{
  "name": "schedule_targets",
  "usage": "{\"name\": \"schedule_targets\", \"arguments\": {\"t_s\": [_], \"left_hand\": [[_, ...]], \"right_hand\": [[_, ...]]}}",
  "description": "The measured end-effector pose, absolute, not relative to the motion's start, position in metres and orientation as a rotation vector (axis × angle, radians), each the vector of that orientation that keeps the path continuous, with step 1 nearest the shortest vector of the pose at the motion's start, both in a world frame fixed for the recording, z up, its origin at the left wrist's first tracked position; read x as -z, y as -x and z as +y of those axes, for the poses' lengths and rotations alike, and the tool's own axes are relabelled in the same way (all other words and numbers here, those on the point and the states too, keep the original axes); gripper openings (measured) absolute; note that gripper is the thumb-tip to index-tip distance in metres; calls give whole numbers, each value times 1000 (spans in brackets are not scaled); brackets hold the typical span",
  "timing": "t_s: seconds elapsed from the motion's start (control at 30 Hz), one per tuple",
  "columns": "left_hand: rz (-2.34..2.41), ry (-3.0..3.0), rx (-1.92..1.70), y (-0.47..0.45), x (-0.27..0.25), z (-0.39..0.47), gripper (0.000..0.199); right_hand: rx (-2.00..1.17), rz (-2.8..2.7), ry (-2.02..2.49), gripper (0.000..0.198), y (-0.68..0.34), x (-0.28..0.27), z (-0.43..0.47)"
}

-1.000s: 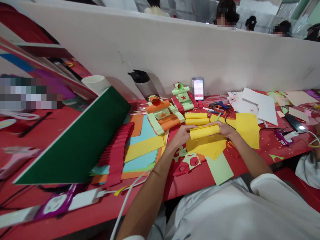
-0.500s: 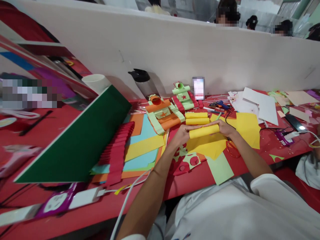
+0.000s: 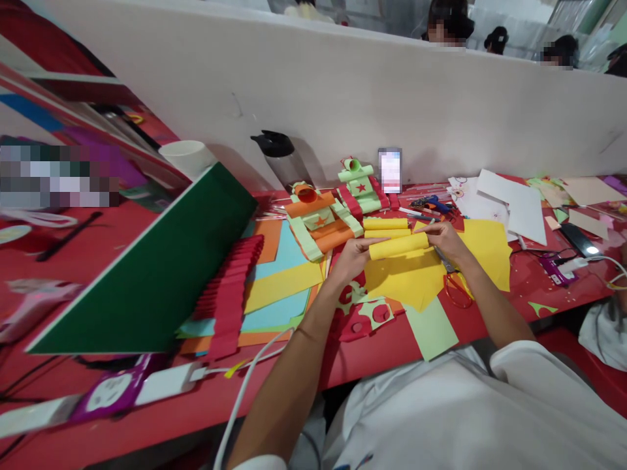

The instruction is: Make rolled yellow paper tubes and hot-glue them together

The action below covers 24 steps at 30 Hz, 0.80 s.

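A rolled tube of yellow paper [image 3: 399,247] is held level between my two hands. My left hand [image 3: 353,259] grips its left end, and my right hand [image 3: 448,241] pinches the right end. Just behind it lie two more yellow paper rolls [image 3: 386,224]. Under the tube spreads a sheet of yellow paper [image 3: 411,281]. Scissors [image 3: 458,287] with red and yellow handles lie below my right wrist. To the left of the rolls stand an orange and green paper model [image 3: 321,222] and a red and green paper model [image 3: 361,188].
A dark green board [image 3: 161,274] leans at the left by coloured sheets and pleated red paper [image 3: 232,287]. Behind stand a flask [image 3: 281,160], a white cup [image 3: 189,156] and a phone [image 3: 390,171] against the white partition [image 3: 318,91]. White paper pieces [image 3: 519,209] lie right.
My right hand has shifted its grip on the tube's right end; its fingers no longer stretch along the back. More of the scissors shows beside my right wrist.
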<state>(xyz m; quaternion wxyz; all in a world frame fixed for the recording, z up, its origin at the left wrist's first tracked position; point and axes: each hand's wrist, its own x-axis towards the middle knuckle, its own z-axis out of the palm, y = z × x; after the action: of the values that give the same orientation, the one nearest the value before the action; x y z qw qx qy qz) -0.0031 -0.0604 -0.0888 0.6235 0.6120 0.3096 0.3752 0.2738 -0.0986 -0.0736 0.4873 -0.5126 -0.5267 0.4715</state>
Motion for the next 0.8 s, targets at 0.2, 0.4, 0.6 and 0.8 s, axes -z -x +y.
{"name": "schedule_targets", "arguments": {"t_s": [0.2, 0.4, 0.6, 0.8], "left_hand": [[776, -1411, -904, 3, 92, -60, 57], [895, -1358, -973, 4, 96, -59, 54], [748, -1462, -879, -2, 89, -66, 54], [654, -1561, -790, -4, 83, -71, 53]], "right_hand": [[-1082, -1335, 1279, 30, -279, 72, -97], [-1050, -1437, 1258, 30, -277, 71, -99], [-1204, -1685, 1131, 49, -266, 67, -108], [-1151, -1731, 1157, 42, -261, 64, -109]]}}
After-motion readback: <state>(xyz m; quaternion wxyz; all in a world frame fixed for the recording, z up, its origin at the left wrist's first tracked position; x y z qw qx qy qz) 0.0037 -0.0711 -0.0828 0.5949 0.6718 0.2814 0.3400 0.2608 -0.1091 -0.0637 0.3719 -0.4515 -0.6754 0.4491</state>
